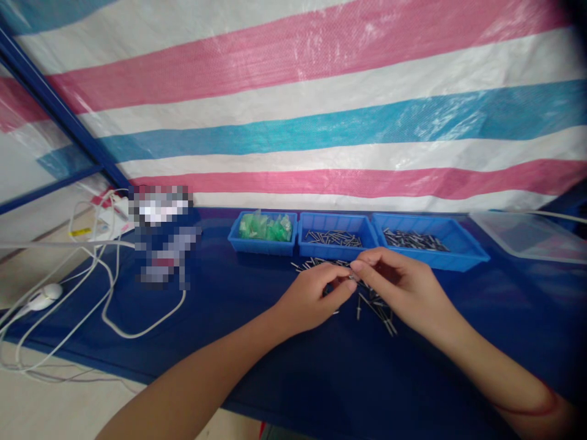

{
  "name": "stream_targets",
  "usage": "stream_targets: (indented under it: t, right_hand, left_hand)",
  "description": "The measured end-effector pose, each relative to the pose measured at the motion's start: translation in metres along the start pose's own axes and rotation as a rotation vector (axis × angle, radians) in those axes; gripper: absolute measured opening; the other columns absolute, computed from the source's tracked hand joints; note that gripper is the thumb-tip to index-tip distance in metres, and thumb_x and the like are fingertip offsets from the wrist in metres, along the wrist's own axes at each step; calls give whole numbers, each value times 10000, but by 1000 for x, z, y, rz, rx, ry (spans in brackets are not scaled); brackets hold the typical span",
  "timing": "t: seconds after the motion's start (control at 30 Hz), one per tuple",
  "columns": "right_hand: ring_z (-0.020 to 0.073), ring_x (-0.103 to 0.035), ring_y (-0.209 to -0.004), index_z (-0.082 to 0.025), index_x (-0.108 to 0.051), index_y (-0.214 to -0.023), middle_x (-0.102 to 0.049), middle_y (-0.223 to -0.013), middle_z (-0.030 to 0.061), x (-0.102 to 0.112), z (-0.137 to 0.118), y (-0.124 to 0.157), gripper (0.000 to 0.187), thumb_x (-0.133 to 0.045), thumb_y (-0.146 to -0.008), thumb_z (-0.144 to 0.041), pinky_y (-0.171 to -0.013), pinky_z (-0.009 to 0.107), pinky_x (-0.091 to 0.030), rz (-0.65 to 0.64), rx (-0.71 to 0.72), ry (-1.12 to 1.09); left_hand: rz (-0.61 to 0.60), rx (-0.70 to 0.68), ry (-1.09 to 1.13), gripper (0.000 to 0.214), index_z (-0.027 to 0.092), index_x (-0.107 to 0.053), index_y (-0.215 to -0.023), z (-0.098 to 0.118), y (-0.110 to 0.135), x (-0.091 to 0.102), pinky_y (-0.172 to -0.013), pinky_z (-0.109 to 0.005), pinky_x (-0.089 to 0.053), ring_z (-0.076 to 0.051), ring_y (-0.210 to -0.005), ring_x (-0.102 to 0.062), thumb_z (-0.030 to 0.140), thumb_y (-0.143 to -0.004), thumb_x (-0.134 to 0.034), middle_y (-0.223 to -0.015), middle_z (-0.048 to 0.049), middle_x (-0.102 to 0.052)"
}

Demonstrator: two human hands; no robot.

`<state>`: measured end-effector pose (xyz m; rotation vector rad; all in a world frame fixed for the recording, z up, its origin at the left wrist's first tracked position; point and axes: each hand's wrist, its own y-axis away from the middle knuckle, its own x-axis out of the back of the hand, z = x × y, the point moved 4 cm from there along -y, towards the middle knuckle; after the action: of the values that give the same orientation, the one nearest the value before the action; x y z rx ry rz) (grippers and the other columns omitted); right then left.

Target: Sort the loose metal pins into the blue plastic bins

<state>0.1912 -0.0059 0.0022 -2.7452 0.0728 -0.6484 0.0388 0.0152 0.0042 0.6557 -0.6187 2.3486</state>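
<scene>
Because the loose rivets (378, 305) are slim, left hand (314, 294) and right hand (410, 286) seemingly pinch one between fingertips, right of centre.

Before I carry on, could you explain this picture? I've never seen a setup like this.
There is no machine here: the left hand and right hand are a person's own, bare. The single picture comes from a camera on that person's head, looking forward and down.

On the blue table, a loose pile of thin metal pins lies under and around the hands. Behind it stand three blue bins: the left one holds green bags; the other two hold pins. White cables run at the left, and a striped sheet hangs behind.

The fingertips come together over the pile; whatever they hold is too small and hidden to tell.
</scene>
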Motion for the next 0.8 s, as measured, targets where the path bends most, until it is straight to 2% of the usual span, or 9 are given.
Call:
stream_targets:
  t: [0.23,0.43,0.57,0.7,0.8]
  right_hand:
    - [172,-583,-742,-207,-633,-796,-630,-766,27,1,-3,2,206,-612,-839,-407,-685,309,-461,35,27,16]
    - [166,-591,-745,-216,-653,-847,-643,-787,26,4,-8,2,166,-600,-854,-373,-690,300,-463,22,86,74]
    - [169,-600,-753,-219,-653,-898,-655,-813,29,4,-7,1,181,-572,-871,-379,-688,298,-470,-17,106,118]
    - [162,-601,-730,-221,-648,-870,-657,-798,24,6,-8,-4,197,-538,-886,-383,-695,295,-466,-78,147,186]
    - [167,-611,-744,-210,-646,-820,-669,-804,33,27,-6,-11,229,-525,-882,-394,-697,288,-450,48,152,308]
  left_hand:
    - [44,-8,19,236,154,-638,-934,-5,-1,-1,-691,-227,-427,-132,-739,-550,316,-939,-467,-796,-25,-601]
    - [209,85,100,190,168,-617,-920,-14,0,2,-654,-222,-429,-124,-737,-563,349,-867,-593,-863,-23,-631]
    - [274,77,128,177,167,-590,-892,-14,1,8,-664,-223,-436,-122,-752,-568,342,-862,-601,-866,-17,-614]
    - [259,59,68,215,173,-591,-967,-11,1,11,-699,-242,-449,-137,-793,-587,368,-877,-580,-893,-25,-626]
    - [155,-19,-88,294,177,-587,-1086,-6,2,11,-810,-288,-447,-169,-894,-589,387,-881,-583,-955,-45,-642]
